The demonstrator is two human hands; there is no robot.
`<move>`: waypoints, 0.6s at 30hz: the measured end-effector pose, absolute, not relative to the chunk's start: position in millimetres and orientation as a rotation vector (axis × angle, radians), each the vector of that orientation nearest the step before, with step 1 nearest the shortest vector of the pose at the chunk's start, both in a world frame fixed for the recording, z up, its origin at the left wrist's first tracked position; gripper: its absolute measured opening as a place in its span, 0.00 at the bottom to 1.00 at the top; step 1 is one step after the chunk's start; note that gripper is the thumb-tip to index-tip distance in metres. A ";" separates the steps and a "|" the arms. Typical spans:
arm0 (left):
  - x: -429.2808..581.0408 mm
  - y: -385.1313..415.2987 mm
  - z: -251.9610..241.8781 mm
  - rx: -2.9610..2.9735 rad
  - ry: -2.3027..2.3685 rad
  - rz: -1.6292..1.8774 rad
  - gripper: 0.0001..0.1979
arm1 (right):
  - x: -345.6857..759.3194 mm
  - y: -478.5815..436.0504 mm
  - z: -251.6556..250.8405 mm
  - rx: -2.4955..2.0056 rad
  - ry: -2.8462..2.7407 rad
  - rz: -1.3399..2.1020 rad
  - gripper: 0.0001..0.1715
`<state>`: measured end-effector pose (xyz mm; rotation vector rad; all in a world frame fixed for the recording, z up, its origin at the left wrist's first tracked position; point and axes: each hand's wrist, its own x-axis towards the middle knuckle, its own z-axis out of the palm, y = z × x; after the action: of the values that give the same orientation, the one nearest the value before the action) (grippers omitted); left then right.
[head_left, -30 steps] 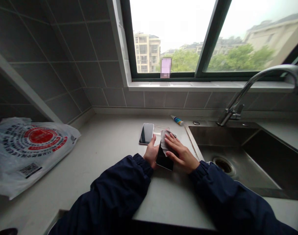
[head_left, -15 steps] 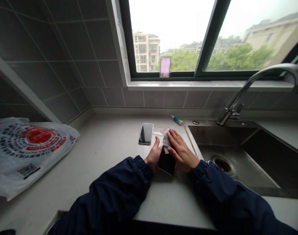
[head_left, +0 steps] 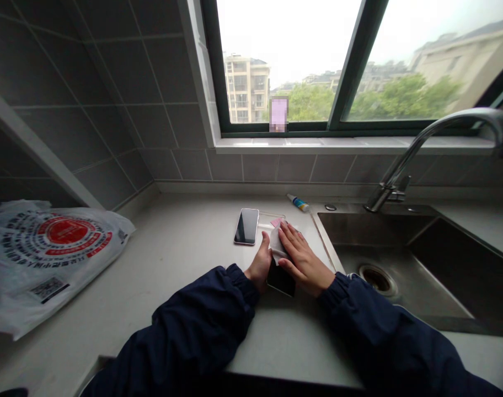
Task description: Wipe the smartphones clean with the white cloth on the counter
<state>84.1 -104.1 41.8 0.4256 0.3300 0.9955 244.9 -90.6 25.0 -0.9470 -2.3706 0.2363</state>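
A dark, flat, phone-like panel is gripped along its left side by my left hand, thumb pointing up. Over its upper part lies a pale grey cloth, pressed down under my right hand, whose fingers point up and to the left. A phone with a dark screen and light rim lies on the counter just beyond my left hand. Past my fingertips are a small pink piece and a clear flat piece, partly covered. A small blue and white tube rests farther back.
On the right is a steel sink with a curved faucet. A white plastic bag with red and black print lies on the counter at the left. A window is behind.
My right hand and the cloth have shifted slightly left and down over the dark panel, covering more of it. My left hand has barely moved.
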 end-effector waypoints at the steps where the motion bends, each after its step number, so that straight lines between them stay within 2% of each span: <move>1: 84.4 -103.7 41.0 0.427 0.327 1.007 0.36 | 244.2 -91.5 25.2 -0.942 -2.379 0.234 0.45; 11: 81.2 -103.9 54.7 0.313 0.361 1.058 0.39 | 237.4 -102.2 34.1 -0.863 -2.448 0.378 0.46; 18: 70.8 -95.0 36.6 0.300 0.364 0.923 0.53 | 234.3 -109.1 40.3 -0.736 -2.433 0.536 0.46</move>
<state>70.8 -95.0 36.6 0.3003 0.3636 0.9233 234.3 -109.1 40.3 -0.7363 -2.4334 0.5355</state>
